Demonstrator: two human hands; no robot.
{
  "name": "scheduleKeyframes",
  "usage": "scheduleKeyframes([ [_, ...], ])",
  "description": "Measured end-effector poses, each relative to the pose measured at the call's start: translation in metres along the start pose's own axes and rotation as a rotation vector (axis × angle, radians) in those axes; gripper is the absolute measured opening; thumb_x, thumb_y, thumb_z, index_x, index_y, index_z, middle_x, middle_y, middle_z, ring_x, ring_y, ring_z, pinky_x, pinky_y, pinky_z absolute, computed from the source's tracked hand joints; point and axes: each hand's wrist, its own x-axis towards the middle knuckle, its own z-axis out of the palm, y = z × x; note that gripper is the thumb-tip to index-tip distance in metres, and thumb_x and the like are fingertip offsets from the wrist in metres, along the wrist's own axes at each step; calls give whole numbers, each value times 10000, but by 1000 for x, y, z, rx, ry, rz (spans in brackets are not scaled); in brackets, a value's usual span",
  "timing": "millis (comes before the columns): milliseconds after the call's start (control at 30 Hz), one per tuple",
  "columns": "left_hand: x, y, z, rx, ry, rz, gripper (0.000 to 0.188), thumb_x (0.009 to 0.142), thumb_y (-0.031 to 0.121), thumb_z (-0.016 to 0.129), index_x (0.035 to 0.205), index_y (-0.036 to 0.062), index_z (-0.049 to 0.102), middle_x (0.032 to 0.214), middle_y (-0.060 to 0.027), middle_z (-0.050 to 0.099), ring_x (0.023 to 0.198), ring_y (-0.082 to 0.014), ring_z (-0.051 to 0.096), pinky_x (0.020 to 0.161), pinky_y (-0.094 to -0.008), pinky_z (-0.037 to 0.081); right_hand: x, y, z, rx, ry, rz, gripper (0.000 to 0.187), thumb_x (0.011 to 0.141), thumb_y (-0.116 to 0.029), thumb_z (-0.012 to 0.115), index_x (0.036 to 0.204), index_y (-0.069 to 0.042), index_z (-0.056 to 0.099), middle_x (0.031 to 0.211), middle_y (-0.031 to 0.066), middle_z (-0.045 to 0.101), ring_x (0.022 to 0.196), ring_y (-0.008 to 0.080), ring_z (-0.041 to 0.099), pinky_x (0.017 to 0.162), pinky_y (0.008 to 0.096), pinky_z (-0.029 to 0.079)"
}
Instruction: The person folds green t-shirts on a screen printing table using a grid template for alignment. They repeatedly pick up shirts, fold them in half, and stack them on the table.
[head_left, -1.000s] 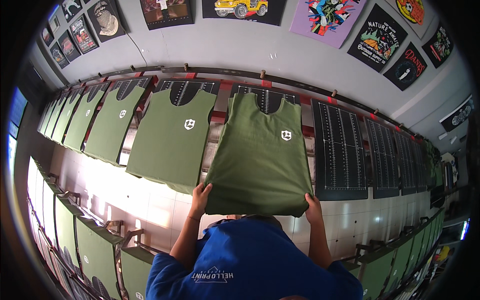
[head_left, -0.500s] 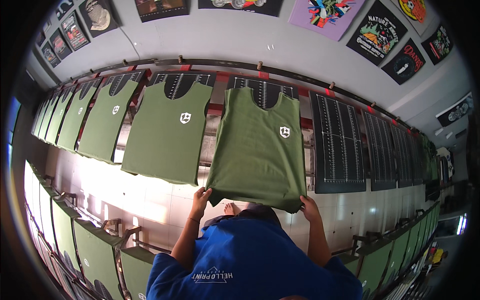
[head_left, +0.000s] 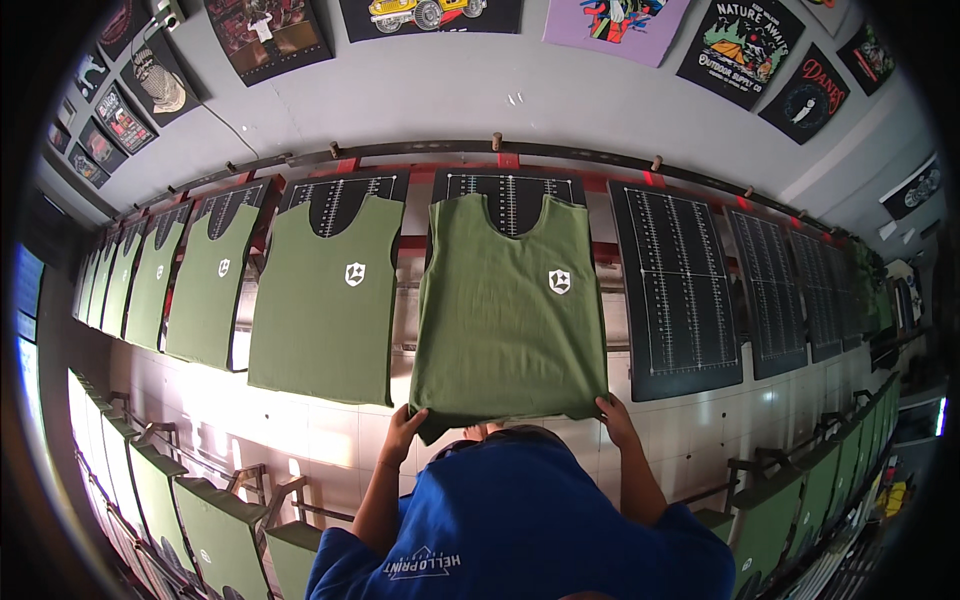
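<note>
A green shirt panel (head_left: 500, 340) with a scooped neckline and a white shield print (head_left: 559, 281) lies over a dark board with ruler markings (head_left: 460, 187). My left hand (head_left: 400, 435) pinches the panel's near left corner. At the near right corner my right hand (head_left: 619, 422) grips the fabric between thumb and fingers. Between my hands the hem sags a little, and soft creases run across the cloth. The board's far end shows through the neckline; the rest of it is mostly covered.
More printed green panels (head_left: 325, 305) cover boards to the left. Bare marked boards (head_left: 680, 290) continue to the right. Behind the boards runs a dark rail with pegs (head_left: 430, 148). Another row of green-covered boards (head_left: 220, 530) stands near my sides. Printed pictures (head_left: 742, 50) hang on the grey wall.
The panel looks flatter and smoother on its board, and its lower right corner has fewer folds. Both hands keep hold of the near corners. My view has shifted slightly.
</note>
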Motion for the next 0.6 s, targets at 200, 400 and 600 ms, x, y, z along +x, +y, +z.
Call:
scheduleKeyframes([
  [200, -7, 2, -1, 161, -30, -109, 354, 908, 208, 632, 1100, -87, 600, 1012, -94, 664, 916, -131, 605, 807, -283, 488, -4, 1, -15, -77, -113, 55, 564, 897, -339, 637, 1287, 46, 504, 1172, 113, 610, 1069, 218, 585, 956, 359, 432],
  [400, -22, 47, 13, -156, -89, -247, 347, 909, 155, 618, 1151, -91, 588, 1096, -125, 659, 1001, -178, 617, 913, -310, 468, -14, -21, -16, -214, -71, 43, 426, 932, -265, 597, 1187, 75, 578, 1124, 125, 646, 1059, 220, 604, 964, 342, 433],
  [600, 79, 165, 42, 787, 29, 720, 264, 908, 170, 626, 1118, 10, 622, 1009, -155, 646, 1017, -261, 614, 902, -362, 480, 75, -142, 27, 374, -90, -330, 372, 946, -339, 556, 995, 21, 635, 1017, 102, 668, 898, 227, 651, 840, 365, 498],
])
